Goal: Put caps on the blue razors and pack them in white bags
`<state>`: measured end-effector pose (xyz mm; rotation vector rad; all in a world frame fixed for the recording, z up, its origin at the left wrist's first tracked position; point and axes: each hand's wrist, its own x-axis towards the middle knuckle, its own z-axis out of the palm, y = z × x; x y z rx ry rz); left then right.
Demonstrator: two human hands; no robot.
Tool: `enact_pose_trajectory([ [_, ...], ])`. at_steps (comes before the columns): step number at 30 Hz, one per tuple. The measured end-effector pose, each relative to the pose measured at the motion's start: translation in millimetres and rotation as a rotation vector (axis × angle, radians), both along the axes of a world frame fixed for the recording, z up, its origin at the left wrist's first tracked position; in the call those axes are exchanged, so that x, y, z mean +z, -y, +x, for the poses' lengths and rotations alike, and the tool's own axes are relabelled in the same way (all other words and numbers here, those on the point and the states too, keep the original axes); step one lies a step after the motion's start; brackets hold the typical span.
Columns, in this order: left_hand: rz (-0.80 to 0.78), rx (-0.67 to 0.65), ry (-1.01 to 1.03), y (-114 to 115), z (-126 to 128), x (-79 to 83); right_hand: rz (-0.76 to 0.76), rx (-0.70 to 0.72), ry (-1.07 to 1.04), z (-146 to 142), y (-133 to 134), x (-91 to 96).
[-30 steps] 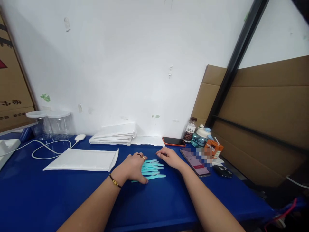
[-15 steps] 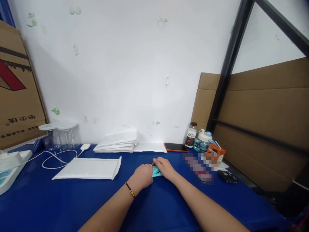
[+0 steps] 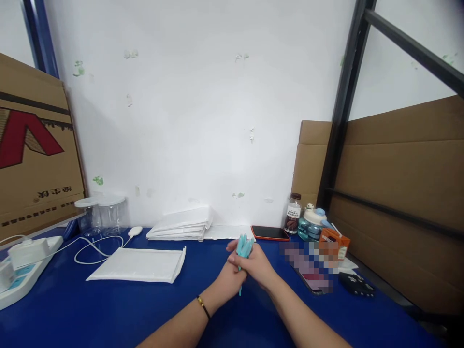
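A turquoise bundle of narrow strips [image 3: 245, 245] stands upright between my hands above the desk; its exact kind cannot be made out. My left hand [image 3: 229, 279], below a dark bracelet with gold beads, is closed around its lower part. From the other side my right hand [image 3: 261, 265] closes on it, thumb across the front. The upper ends of the strips fan out above the fingers, and a thin end pokes out below them. The fingers cover its middle.
On the blue desk [image 3: 152, 309] lie a white padded pouch [image 3: 137, 264] and stacked white pouches [image 3: 181, 223]. A phone [image 3: 270, 233], a brown-capped bottle [image 3: 293, 213], an orange carton [image 3: 334, 243] and a black object [image 3: 355, 284] sit rightward. A power strip [image 3: 29, 273] lies left.
The turquoise bundle has gone from lying low between my hands to standing upright. My right hand now wraps it with the left. The view has tilted up and shifted left.
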<state>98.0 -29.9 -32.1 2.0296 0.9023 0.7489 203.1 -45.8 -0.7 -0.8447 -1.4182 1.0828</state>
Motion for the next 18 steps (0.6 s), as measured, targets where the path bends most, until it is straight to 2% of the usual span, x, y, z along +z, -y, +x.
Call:
enact_pose_trajectory([
  [2, -0.005, -0.091, 0.024, -1, -8, 3.4, 0.004, -0.022, 0.015, -3, -1, -1.4],
  [5, 0.098, -0.174, -0.032, -10, -43, 23.8, 0.087, -0.084, -0.047, 2, -4, -0.8],
  [7, 0.1, -0.114, -0.186, -19, -79, 43.7, 0.109, -0.141, -0.067, 8, -7, -2.0],
  [9, 0.175, 0.004, -0.335, -28, -119, 62.0, 0.084, -0.157, -0.055, 13, -12, -6.6],
  [11, 0.179, 0.107, -0.533, -36, -157, 72.9, 0.034, -0.143, -0.015, 14, -17, -13.5],
  [14, 0.038, 0.282, -0.853, -47, -201, 71.0, -0.038, -0.134, 0.016, 8, -21, -21.4],
  [18, 0.011, 0.223, -0.975, -63, -235, 51.9, -0.142, -0.096, -0.149, 2, -20, -20.0],
])
